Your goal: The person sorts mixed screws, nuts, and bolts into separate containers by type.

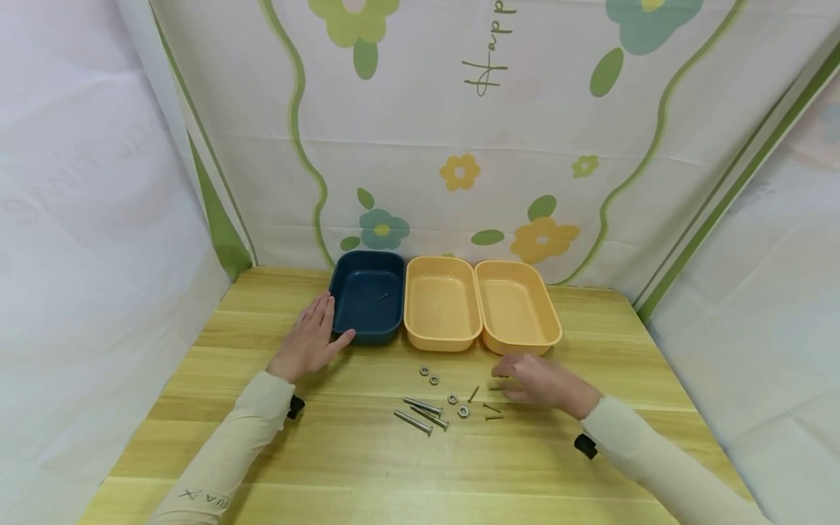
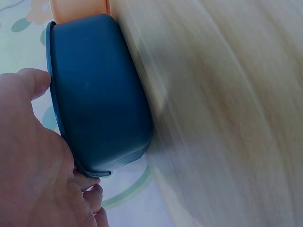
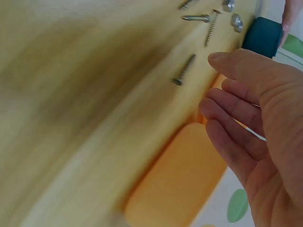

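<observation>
My left hand [image 1: 307, 340] rests against the left side and front corner of a dark blue bin [image 1: 367, 338], its fingers extended along the wall. In the left wrist view its thumb [image 2: 37, 82] touches the rim. One small screw [image 1: 383, 297] lies inside that bin. My right hand [image 1: 541, 380] hovers over the table in front of the right yellow bin [image 1: 521, 345], fingers loosely bent and slightly blurred. The right wrist view shows nothing between thumb and fingers, with a screw [image 3: 183, 71] lying on the table just beyond the thumb tip.
A middle yellow bin [image 1: 442, 344] stands between the other two, all in a row by the patterned backdrop [image 1: 420, 189]. Several loose screws [image 1: 473, 394] and hex nuts [image 1: 463, 411] lie in front. Three long bolts [image 1: 413, 422] sit left of them on the wooden table [image 1: 420, 485].
</observation>
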A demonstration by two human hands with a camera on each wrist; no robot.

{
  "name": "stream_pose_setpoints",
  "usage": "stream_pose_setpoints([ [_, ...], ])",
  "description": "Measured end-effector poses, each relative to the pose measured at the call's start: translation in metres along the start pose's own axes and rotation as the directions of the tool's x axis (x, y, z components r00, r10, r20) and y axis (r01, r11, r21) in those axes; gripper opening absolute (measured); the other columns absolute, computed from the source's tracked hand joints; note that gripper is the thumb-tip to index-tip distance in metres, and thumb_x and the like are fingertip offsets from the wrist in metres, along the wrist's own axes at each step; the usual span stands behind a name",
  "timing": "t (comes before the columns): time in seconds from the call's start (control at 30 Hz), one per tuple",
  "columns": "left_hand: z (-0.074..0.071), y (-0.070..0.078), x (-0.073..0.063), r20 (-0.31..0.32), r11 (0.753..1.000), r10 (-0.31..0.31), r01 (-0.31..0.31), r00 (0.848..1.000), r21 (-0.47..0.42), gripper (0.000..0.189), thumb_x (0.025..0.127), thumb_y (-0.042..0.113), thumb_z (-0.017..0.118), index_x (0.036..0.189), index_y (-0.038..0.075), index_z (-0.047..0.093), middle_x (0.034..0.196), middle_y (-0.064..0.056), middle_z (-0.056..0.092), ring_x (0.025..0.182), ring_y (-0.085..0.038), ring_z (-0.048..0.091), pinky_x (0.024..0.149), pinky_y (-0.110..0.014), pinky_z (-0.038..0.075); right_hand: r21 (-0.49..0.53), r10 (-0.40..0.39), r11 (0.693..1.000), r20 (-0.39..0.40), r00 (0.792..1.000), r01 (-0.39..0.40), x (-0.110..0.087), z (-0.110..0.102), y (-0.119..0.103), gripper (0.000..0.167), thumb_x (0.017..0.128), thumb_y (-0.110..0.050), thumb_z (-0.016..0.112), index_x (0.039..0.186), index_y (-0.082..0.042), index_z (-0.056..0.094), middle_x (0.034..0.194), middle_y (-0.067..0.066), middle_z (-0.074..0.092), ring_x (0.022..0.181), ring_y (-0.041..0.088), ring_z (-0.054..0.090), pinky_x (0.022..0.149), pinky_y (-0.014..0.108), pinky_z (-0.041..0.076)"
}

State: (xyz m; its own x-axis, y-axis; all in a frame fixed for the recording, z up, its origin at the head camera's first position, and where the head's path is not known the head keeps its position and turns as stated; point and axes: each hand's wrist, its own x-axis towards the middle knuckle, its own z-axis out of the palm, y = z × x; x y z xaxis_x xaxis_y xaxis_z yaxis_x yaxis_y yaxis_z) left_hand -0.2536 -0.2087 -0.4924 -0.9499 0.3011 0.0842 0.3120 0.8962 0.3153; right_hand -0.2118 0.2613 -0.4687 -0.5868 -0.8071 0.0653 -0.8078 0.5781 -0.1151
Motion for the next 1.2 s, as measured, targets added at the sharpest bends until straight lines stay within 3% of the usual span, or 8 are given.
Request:
stream_pose_setpoints([
  [0.2,-0.002,0.002,-0.001,0.011,1.000,-0.009,0.009,1.000,0.019,0.092,0.109,0.055,0.046,0.164,-0.012,0.013,0.175,-0.029,0.009,0.164,-0.046,0.010,0.133,-0.061,0.015,0.005,0.016,1.000,0.001,1.000,-0.016,-0.005,0.013,0.004,0.024,0.085,-0.008,0.084,0.107,-0.006,0.076,0.099,0.003,0.074,0.087,0.013,0.069,0.077,0.029,0.062],
  [0.47,0.000,0.002,0.000,0.028,1.000,-0.020,0.020,0.999,0.006,0.092,0.110,0.055,0.044,0.164,-0.012,0.010,0.176,-0.028,0.006,0.164,-0.046,0.007,0.133,-0.061,0.012,0.028,0.087,0.996,0.027,0.996,-0.088,-0.008,0.025,0.007,0.015,0.091,-0.013,0.082,0.106,-0.013,0.077,0.102,-0.003,0.072,0.091,0.007,0.066,0.080,0.028,0.061],
  [0.83,-0.002,0.002,0.000,0.030,1.000,-0.018,0.018,0.999,0.007,0.092,0.110,0.055,0.044,0.164,-0.012,0.011,0.176,-0.029,0.006,0.164,-0.047,0.008,0.133,-0.062,0.012,0.095,0.108,0.990,-0.019,0.994,-0.105,-0.005,0.033,0.007,0.011,0.092,-0.008,0.077,0.094,-0.018,0.073,0.093,-0.008,0.067,0.082,0.000,0.056,0.071,0.021,0.055],
  [1.0,-0.002,0.002,0.001,0.027,1.000,-0.013,0.013,1.000,0.010,0.092,0.110,0.054,0.045,0.164,-0.013,0.012,0.175,-0.029,0.007,0.164,-0.047,0.008,0.133,-0.062,0.012,0.083,0.103,0.991,-0.021,0.994,-0.101,-0.003,0.035,0.009,0.018,0.088,-0.006,0.077,0.086,-0.019,0.066,0.086,-0.010,0.057,0.077,0.001,0.048,0.067,0.017,0.045],
  [1.2,-0.002,0.003,-0.001,0.025,1.000,-0.009,0.009,1.000,0.002,0.092,0.110,0.053,0.046,0.163,-0.013,0.013,0.175,-0.030,0.008,0.163,-0.048,0.008,0.132,-0.063,0.013,0.066,0.096,0.994,-0.047,0.994,-0.093,0.000,0.033,0.010,0.022,0.081,-0.003,0.077,0.082,-0.019,0.063,0.082,-0.012,0.055,0.074,0.001,0.047,0.065,0.017,0.043],
])
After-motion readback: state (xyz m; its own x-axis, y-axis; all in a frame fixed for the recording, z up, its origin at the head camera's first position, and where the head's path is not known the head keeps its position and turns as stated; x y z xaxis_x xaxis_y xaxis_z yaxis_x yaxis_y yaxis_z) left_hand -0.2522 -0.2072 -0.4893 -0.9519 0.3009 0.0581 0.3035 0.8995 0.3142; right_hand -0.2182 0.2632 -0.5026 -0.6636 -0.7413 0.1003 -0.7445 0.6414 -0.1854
